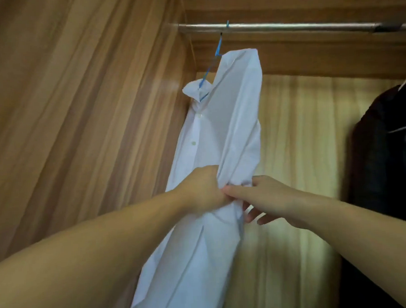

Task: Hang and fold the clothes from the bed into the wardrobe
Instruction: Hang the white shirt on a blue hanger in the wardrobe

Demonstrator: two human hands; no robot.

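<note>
- The wardrobe [78, 89] fills the view: a wood-grain side panel on the left, a paler wood-grain back wall behind the clothes, and a wooden top above the rail.
- A white button-up shirt [231, 129] hangs inside it, near the left side panel. Its collar sits bunched at the upper left, its button placket runs down the left edge, and the cloth is gathered into long folds that fall past both hands towards the bottom of the frame.
- A dark garment [383, 157] hangs at the far right, well apart from the shirt, on a pale hanger that is only partly in view.
- A metal clothes rail [285, 27] runs across the top from the left corner to the right edge.
- The left hand [203, 191] reaches up from the lower left, its fingers curled round a bunch of the shirt's cloth at about mid-length.
- The right hand [264, 197] comes in from the right, just beside the left one; its thumb and forefinger pinch the same gathered cloth while the other fingers hang loose below.
- A thin blue hanger [218, 52] carries the shirt, its hook over the rail and its arm running down into the collar.
</note>
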